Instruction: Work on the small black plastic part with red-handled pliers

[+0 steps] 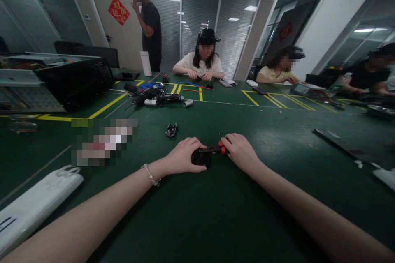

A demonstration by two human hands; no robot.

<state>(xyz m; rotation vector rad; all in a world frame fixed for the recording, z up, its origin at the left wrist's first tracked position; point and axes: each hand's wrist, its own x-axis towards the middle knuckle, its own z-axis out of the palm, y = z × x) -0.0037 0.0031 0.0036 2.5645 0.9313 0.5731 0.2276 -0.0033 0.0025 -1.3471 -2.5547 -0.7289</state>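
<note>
Centrally, in the head view: one rounded black part (202, 160), low on the green table (185, 222), between the two hands; left hand (184, 157), curled about it, gripping it between thumb and fingers, a pale beaded bracelet (150, 174) at the wrist; right hand (240, 148), closed round the red handles of one pair of pliers (213, 148), whose dark nose reached the black part's upper side; whether the tips pinched anything could not be told.

Just beyond the left hand lay one small black-and-silver piece (171, 130); farther off, a heap of black cables (154, 95), with one white bottle (145, 63) standing behind; at left, one open computer case (74, 80), and nearer, one long white casing (40, 205); across the table sat a co-worker (202, 62), both hands at a small dark object (199, 78); behind, one person in black (152, 28) stood.
</note>
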